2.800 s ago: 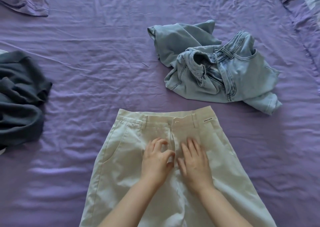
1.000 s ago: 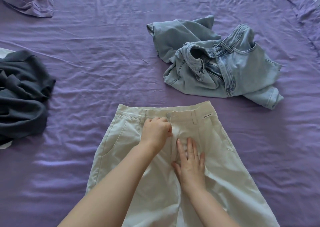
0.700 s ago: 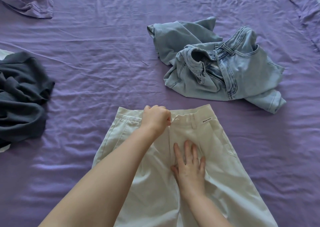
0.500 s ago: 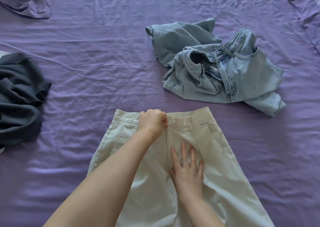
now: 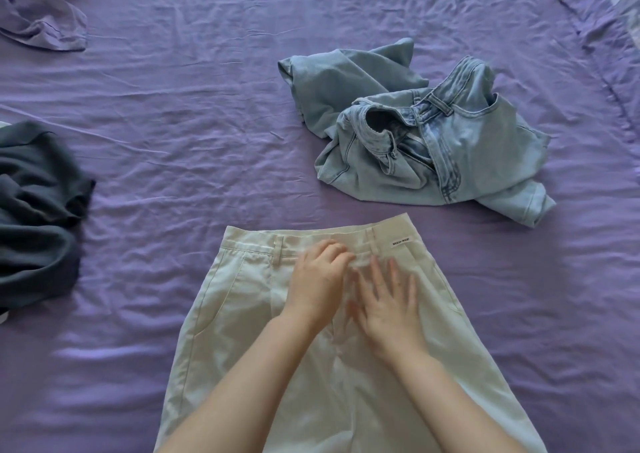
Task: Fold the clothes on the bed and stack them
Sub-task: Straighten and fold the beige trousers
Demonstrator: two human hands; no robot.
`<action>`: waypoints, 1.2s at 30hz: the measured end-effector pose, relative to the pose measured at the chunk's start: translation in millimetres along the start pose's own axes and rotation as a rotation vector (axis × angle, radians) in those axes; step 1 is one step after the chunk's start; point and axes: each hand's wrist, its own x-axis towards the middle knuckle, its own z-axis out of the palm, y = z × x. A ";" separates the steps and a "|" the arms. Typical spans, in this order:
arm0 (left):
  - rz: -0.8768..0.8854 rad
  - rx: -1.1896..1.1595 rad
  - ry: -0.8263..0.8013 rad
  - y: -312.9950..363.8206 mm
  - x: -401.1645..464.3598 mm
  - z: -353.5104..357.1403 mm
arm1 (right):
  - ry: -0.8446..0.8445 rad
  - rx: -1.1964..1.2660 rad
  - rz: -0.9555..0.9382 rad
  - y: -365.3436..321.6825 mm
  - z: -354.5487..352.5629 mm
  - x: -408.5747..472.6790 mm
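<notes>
Clearly, left hand [image 5: 317, 281] pinching the cream trousers' [image 5: 239, 317] fly, right hand [image 5: 389, 302] flat beside it, creases could get folded in.

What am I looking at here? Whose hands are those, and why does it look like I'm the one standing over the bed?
The camera sits on a person's head and looks down, so you see what they see. There is no robot, only a person's two bare hands. They are folding clothes on a bed with a purple sheet. The cream trousers lie flat in front of them. The left hand has its fingers curled at the waistband; it is too blurry to tell if it pinches the cloth. The right hand lies flat on the trousers with fingers spread. Farther back lie crumpled blue jeans, a dark garment at the left edge, and a purple cloth in the top left corner.
</notes>
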 end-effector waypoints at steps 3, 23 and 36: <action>-0.105 0.171 -0.351 -17.2 -8.6 14.9 | 0.003 -0.054 0.008 12.9 -3.1 19.7; -0.321 0.196 -0.133 -45.1 18.5 14.3 | 0.129 0.082 -0.296 1.1 -38.8 83.4; -0.455 0.158 -0.432 -40.8 53.5 -21.6 | 0.403 0.450 -0.366 -7.3 -63.0 74.7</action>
